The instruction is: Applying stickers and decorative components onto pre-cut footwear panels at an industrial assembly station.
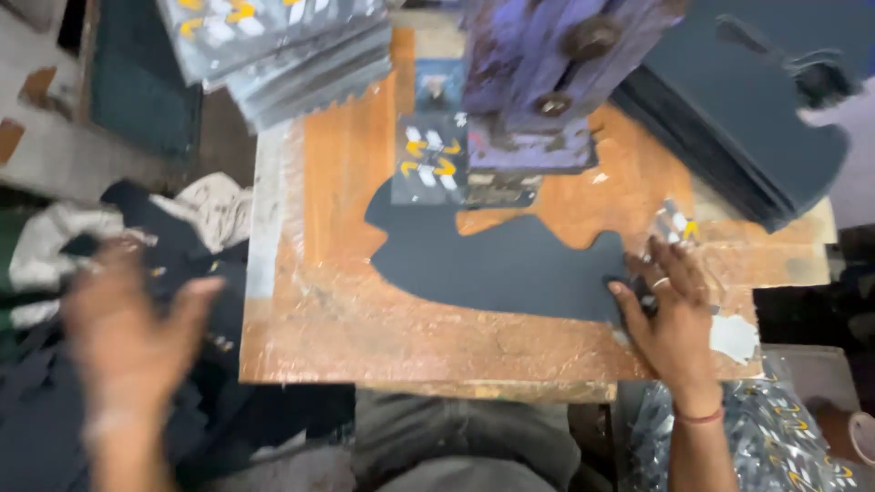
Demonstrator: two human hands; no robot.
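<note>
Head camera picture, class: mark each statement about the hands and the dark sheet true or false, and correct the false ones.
1. The right hand rests on the edge of the dark grey sheet. True.
2. The left hand presses on the same sheet. False: it is blurred, off the orange table, over a pile of cloth.
3. The sheet lies flat on the table. True.
4. The purple press stands at the near edge. False: it stands at the far side.
</note>
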